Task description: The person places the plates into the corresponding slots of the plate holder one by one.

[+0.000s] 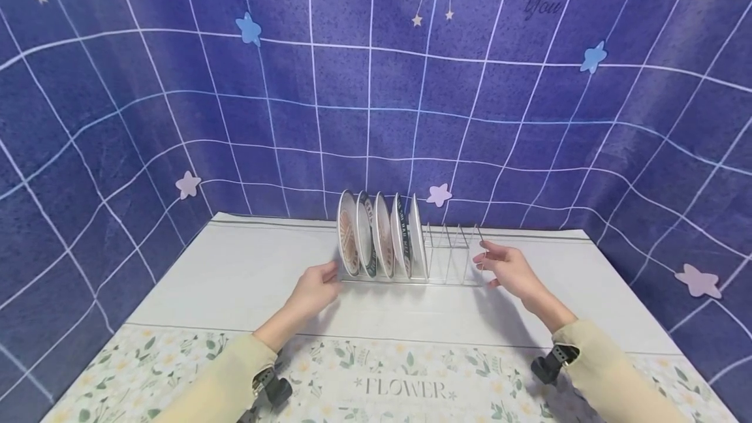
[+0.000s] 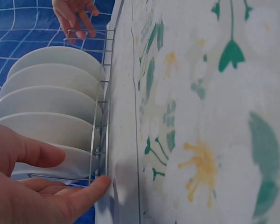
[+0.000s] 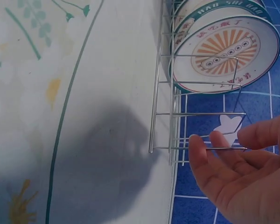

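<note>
A wire dish rack (image 1: 455,247) stands near the back wall, with several white plates (image 1: 348,234) upright in its left part. The right wrist view shows the nearest plate (image 3: 226,53) with a green rim and an orange ray pattern. At the rack's left end is my left hand (image 1: 315,287), its thumb and fingers apart around the end wire, beside the outermost plate (image 2: 74,161). My right hand (image 1: 510,271) is at the opposite end, fingers loosely bent about the end wire (image 3: 219,148). Whether either hand bears on the wire is hard to tell.
The rack stands on a white table surface (image 1: 247,260) whose front part has a floral cloth (image 1: 405,358) printed with FLOWER. A blue grid-patterned curtain (image 1: 399,83) encloses the back and both sides. The rack's right slots hold no plates.
</note>
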`<state>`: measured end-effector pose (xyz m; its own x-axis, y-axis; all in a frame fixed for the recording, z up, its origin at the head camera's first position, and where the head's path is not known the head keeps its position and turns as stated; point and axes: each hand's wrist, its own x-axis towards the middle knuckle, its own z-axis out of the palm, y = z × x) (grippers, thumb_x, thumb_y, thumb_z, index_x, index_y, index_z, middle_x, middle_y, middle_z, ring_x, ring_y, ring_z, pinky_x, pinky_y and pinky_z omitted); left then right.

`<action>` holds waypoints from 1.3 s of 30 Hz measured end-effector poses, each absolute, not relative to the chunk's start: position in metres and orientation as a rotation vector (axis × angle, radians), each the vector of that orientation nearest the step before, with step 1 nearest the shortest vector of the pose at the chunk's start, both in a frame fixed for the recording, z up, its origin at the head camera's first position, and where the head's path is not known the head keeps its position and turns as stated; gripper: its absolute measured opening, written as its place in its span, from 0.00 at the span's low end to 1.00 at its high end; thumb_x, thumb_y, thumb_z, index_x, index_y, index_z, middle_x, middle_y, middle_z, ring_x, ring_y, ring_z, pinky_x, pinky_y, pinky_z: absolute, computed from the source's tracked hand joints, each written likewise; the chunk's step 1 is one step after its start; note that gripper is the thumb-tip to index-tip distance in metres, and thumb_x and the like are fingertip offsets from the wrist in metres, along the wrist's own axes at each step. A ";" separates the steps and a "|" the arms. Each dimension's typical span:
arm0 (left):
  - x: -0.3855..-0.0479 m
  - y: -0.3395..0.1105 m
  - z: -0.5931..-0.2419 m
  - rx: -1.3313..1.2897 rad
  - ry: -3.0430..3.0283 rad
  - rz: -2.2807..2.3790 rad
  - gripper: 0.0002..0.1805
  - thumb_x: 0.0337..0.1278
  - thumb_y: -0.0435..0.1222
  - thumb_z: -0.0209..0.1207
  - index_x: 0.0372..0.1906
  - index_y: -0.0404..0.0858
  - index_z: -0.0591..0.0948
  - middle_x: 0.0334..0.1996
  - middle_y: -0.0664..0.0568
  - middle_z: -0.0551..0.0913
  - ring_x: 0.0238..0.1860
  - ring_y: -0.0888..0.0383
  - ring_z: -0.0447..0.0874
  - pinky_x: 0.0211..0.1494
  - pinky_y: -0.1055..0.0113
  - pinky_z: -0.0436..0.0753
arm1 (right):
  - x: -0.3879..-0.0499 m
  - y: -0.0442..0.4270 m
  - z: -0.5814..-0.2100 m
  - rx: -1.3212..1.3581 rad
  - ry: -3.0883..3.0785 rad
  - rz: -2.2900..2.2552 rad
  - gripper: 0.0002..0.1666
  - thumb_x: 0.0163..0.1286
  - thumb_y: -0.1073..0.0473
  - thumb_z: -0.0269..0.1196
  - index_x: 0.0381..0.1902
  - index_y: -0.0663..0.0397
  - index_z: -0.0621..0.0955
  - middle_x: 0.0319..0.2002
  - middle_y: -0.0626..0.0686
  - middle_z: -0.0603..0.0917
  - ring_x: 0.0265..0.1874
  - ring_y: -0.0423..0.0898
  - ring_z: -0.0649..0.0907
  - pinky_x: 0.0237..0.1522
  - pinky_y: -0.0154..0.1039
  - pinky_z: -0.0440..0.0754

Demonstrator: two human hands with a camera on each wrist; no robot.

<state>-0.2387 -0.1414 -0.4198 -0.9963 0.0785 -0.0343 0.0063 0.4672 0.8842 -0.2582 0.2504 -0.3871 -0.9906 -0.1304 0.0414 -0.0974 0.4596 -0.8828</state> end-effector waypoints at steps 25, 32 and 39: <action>-0.249 -0.149 -0.422 0.043 2.563 1.680 0.33 0.67 0.25 0.52 0.77 0.28 0.67 0.75 0.39 0.70 0.76 0.42 0.66 0.77 0.45 0.66 | -0.265 0.250 -0.386 -0.202 2.667 -1.705 0.36 0.74 0.67 0.52 0.78 0.73 0.64 0.73 0.71 0.70 0.70 0.66 0.73 0.56 0.54 0.86; -0.245 -0.144 -0.424 0.073 2.515 1.726 0.33 0.66 0.23 0.51 0.77 0.30 0.68 0.75 0.40 0.70 0.77 0.42 0.65 0.77 0.44 0.65 | -0.292 0.261 -0.392 -0.343 2.471 -1.817 0.35 0.78 0.67 0.46 0.79 0.76 0.57 0.78 0.74 0.59 0.77 0.68 0.60 0.72 0.64 0.70; -0.250 -0.144 -0.424 0.067 2.491 1.755 0.34 0.62 0.21 0.52 0.75 0.29 0.70 0.73 0.39 0.73 0.76 0.40 0.66 0.78 0.42 0.62 | -0.286 0.263 -0.397 -0.371 2.419 -1.867 0.33 0.83 0.64 0.44 0.78 0.78 0.58 0.74 0.77 0.63 0.76 0.70 0.62 0.73 0.66 0.66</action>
<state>-0.2499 -0.1441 -0.4238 -0.9946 0.0899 -0.0514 -0.0181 0.3375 0.9411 -0.2858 0.2629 -0.3975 -0.9690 -0.2276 0.0966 -0.1511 0.2359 -0.9600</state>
